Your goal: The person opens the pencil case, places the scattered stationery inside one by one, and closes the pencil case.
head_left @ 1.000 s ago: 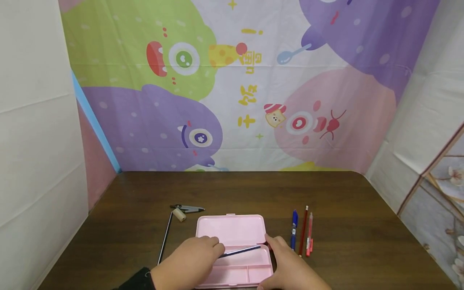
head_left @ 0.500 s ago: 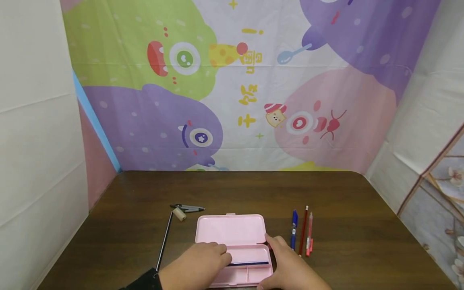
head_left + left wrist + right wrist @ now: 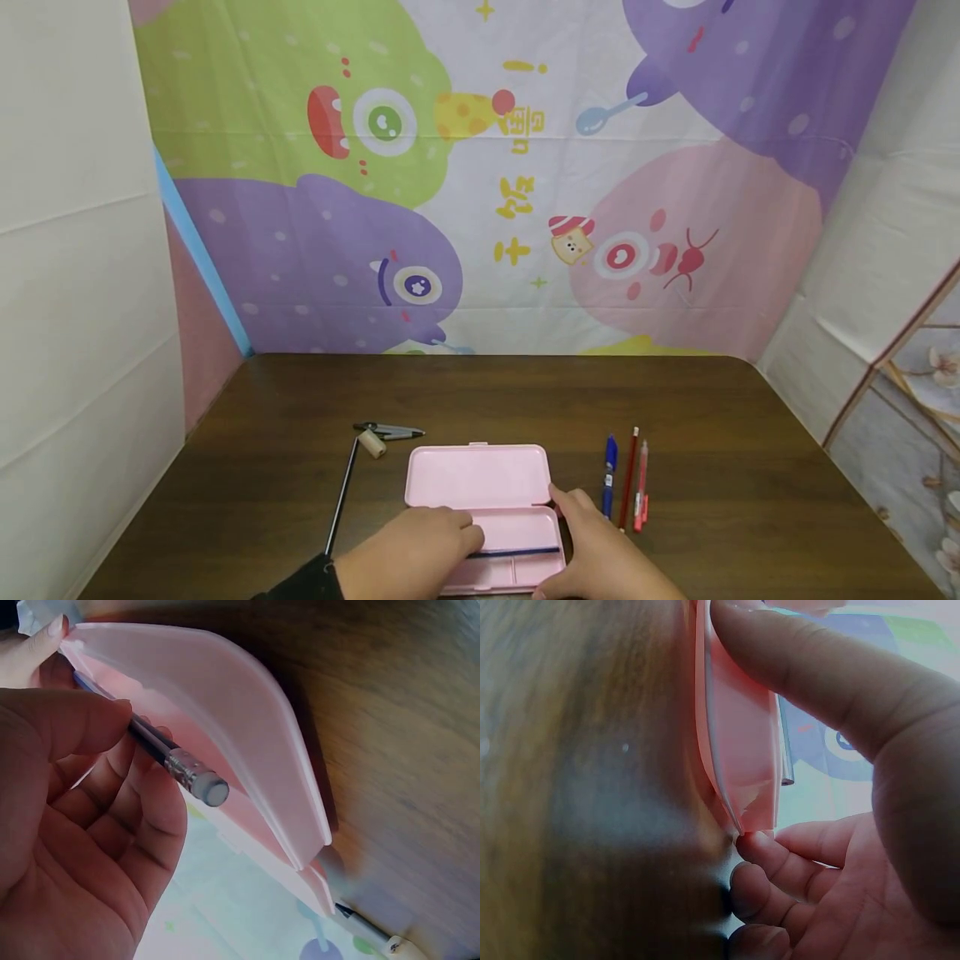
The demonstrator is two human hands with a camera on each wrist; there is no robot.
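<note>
A pink pencil case [image 3: 477, 477] lies open on the table, its lid folded back and its lower half divided into compartments. My left hand [image 3: 412, 552] is over the left part of the case and pinches a dark blue pencil [image 3: 525, 552] between thumb and fingers. In the left wrist view, the eraser end of the pencil [image 3: 154, 742] sticks out past the fingertips. The pencil runs lengthwise across the lower half, close over the divider. With thumb and fingers, my right hand [image 3: 600, 550] holds the case's right end; the right wrist view shows the case wall [image 3: 742, 742] between them.
Left of the case lie a compass [image 3: 397, 432], a small beige block [image 3: 372, 444] and a dark pencil [image 3: 342, 496]. To the right, a blue pen [image 3: 609, 475], a dark red pencil [image 3: 628, 483] and a pinkish-red pen [image 3: 641, 492] lie side by side on the brown table [image 3: 712, 425].
The pencil in my left hand has gone from slanting up near the hinge to lying level, nearer the front of the case. My left hand moved slightly right and down; the right hand stayed.
</note>
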